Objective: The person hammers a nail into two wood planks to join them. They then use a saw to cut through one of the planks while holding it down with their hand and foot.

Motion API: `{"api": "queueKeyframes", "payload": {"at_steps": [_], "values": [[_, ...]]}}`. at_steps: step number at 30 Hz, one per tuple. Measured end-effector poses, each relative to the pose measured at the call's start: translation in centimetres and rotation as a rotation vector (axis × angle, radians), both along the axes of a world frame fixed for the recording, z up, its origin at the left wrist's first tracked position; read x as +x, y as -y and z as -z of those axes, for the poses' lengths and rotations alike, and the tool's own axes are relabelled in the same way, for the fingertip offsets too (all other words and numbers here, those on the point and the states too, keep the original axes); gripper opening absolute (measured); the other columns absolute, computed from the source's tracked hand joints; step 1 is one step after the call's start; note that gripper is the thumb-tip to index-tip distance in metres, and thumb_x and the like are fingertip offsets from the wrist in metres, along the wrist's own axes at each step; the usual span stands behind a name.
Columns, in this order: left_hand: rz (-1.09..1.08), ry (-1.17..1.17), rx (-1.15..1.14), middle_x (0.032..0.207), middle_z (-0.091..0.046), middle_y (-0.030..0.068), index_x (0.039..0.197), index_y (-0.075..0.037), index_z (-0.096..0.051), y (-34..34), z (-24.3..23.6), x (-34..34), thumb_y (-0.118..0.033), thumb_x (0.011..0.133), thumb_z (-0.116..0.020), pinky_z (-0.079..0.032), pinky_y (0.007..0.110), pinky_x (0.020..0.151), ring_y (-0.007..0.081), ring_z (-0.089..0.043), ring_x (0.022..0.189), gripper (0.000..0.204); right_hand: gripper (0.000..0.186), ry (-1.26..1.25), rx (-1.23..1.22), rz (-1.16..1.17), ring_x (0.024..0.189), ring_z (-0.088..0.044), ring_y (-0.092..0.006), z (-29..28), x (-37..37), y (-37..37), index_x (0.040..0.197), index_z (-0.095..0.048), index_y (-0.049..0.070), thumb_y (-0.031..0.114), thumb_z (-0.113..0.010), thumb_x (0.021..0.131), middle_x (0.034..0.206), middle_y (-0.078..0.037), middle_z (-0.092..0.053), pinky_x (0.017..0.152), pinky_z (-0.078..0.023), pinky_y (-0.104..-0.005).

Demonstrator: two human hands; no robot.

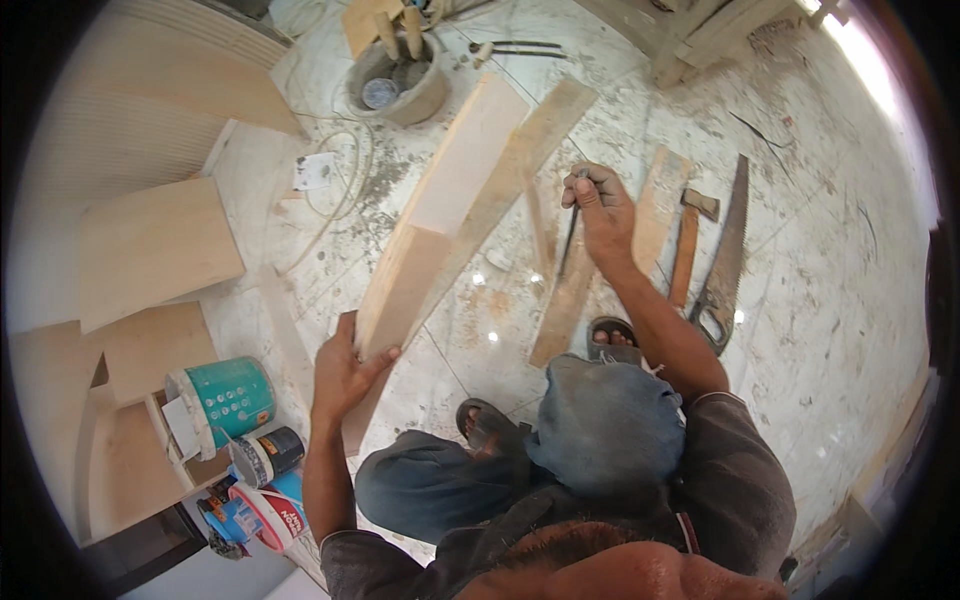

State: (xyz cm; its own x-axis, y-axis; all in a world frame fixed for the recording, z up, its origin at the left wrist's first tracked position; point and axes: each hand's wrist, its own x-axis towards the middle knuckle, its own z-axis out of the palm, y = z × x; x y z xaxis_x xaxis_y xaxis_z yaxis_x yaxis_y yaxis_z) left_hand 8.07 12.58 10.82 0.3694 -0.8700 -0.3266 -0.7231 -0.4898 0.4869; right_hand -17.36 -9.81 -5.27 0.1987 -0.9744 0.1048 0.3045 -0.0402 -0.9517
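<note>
My left hand [350, 370] is closed round the lower part of a pale wooden board [400, 285], which slants up and away, with a lighter panel along its upper section and a weathered plank [550, 120] alongside. My right hand [602, 210] has its fingers curled round the top of a thin dark metal rod [567, 240], held over flat strips of wood [555, 325]. Just right of these lie a hammer [686, 240] with a wooden handle and a handsaw [730, 240].
A bucket with wooden handles [420, 95] and pliers-like tools [515, 50] lie ahead. At left are plywood sheets [160, 250], a teal bucket [225, 400], smaller cans [265, 460] and a cord [345, 205]. A wooden frame [690, 50] stands upper right, on the dusty tiled floor [810, 270].
</note>
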Motion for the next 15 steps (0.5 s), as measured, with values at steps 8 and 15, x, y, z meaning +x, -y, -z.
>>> {"api": "queueKeyframes", "payload": {"at_steps": [8, 15], "values": [[-0.04, 0.024, -0.047, 0.089, -0.068, 0.0235, 0.113, -0.001, -0.05, -1.5, 1.9, -0.2, -0.034, 0.075, -0.078, -0.052, 0.04, 0.071, 0.0364, -0.068, 0.081, 0.057, 0.023, -0.439, -0.939, -0.234, 0.074, -0.062, -0.0334, -9.3, 4.5, -1.3, 0.108, -0.061, 0.0, 0.006, -0.061, 0.086, 0.086, -0.016, -0.063, 0.068, -0.053, -0.0403], [-0.035, 0.045, -0.066, 0.085, -0.067, 0.0224, 0.11, -0.001, -0.05, -2.0, 2.0, -0.6, -0.036, 0.075, -0.078, -0.051, 0.04, 0.067, 0.0354, -0.067, 0.074, 0.058, 0.016, -0.531, -0.779, -0.363, 0.081, -0.063, -0.0359, -9.2, 7.3, -2.8, 0.103, -0.061, 0.0, 0.009, -0.058, 0.09, 0.09, -0.018, -0.063, 0.072, -0.053, -0.0425]]}}
